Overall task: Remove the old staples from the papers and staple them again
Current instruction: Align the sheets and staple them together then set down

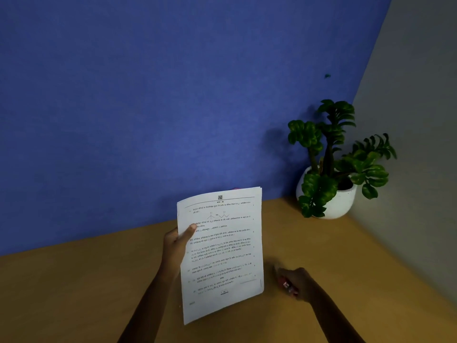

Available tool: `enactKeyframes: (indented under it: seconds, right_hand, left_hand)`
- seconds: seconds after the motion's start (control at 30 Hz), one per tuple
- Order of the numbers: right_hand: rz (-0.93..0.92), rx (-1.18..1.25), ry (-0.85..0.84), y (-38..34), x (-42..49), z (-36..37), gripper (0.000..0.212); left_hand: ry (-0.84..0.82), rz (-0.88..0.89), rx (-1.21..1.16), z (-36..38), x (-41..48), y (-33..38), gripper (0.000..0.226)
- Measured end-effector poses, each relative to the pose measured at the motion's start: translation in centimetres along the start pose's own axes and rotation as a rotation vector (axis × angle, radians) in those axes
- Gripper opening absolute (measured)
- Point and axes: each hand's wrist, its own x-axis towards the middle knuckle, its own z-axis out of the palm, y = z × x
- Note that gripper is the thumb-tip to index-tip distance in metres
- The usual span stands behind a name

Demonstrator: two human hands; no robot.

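Over the brown surface (pixel 99 280), left hand (pixel 176 243) holds the papers (pixel 222 253) upright by their left edge, thumb pressed on the front sheet, fingers behind. Stack is lifted clear of the surface, printed side toward the camera. Right hand (pixel 294 283) is low, just right of the stack's bottom corner, closed around a small red-and-silver tool (pixel 288 285). Blurred, so can't tell whether it's a staple remover or a stapler. Hands are apart; tool isn't touching the paper.

No staple is visible on the sheets from here, so can't confirm whether the old one is out. My read: tool in hand, about to work the stack, or just done with one pass.

Next move needs the stapled corner found and turned toward the right hand, stack braced flat or pinched near that corner, then the tool brought in square. The potted plant (pixel 331 169) in the corner is well clear.
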Motion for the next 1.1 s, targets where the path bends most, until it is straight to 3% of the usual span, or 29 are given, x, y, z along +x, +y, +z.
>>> enactKeyframes:
  seconds: [0.13,0.23,0.3,0.4,0.63,0.83,1.1]
  right_hand:
    - [0.107,0.766,-0.299,-0.7,-0.7,0.0,0.005]
    - [0.036,0.984,-0.433,-2.3,-2.1,0.6,0.003]
    - [-0.029,1.071,-0.532,-3.4,-3.1,0.9,0.014]
    - [-0.141,1.067,-0.565,-5.3,-4.1,1.1,0.007]
    - [-0.248,1.026,-0.590,-8.5,-6.9,1.4,0.033]
    - [-0.301,1.049,-0.736,-9.4,-9.0,2.2,0.030]
    - [-0.458,1.030,-0.810,-11.0,-9.9,3.5,0.027]
  left_hand:
    - [-0.013,-0.023,-0.014,0.2,-0.2,0.1,0.012]
    - [-0.015,-0.040,-0.003,0.6,-0.3,0.1,0.012]
    - [-0.026,-0.045,0.004,0.8,-0.4,0.2,0.011]
    - [-0.055,-0.053,0.006,1.0,-0.6,0.4,0.012]
    - [-0.115,-0.084,-0.008,1.2,-1.3,0.7,0.016]
    - [-0.140,-0.138,-0.032,1.4,-1.7,1.1,0.028]
    - [-0.185,-0.113,-0.030,2.8,-2.0,1.6,0.026]
